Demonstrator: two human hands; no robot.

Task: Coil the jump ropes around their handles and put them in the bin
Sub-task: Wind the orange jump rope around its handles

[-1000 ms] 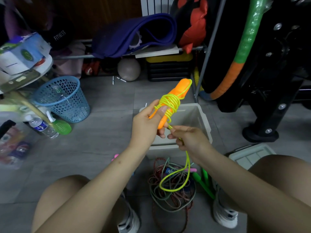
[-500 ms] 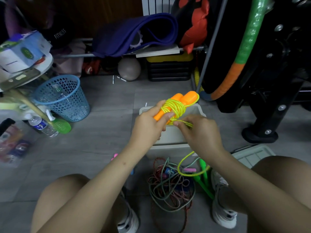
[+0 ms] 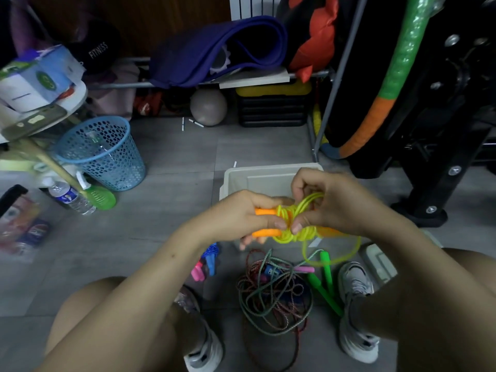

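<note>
Head view, looking down between the knees: the left hand [image 3: 236, 218] grips the 2 orange handles [image 3: 265, 222] side by side, fingers curled round them, so they lie level and steady just above the near edge of the pale bin [image 3: 268, 178]. Held that way, the pair makes 1 fixed core for the yellow rope [image 3: 294, 229], which is already bundled round their middle. The right hand [image 3: 332, 202] works at that bundle, thumb and fingertips pinching a strand of the yellow rope against the wraps, probably to tuck the end under so the coil cannot spring loose. A single slack loop hangs below the right wrist, so I judge the winding nearly done and the drop into the bin not yet made.

On the floor near the shoes lies a tangle of uncoiled ropes [image 3: 273, 294], with green handles [image 3: 324, 277] just beside it and blue and pink handles [image 3: 206, 261] to the left; those look like the ones left to do.

Compared with 1 second ago, the handles have swung from pointing up and away to lying flat across the hands, and they now sit lower, over the bin rather than above it. The right hand has risen from below the bundle to close in on it, and the long trailing loop has shortened to the small 1 seen here.
</note>
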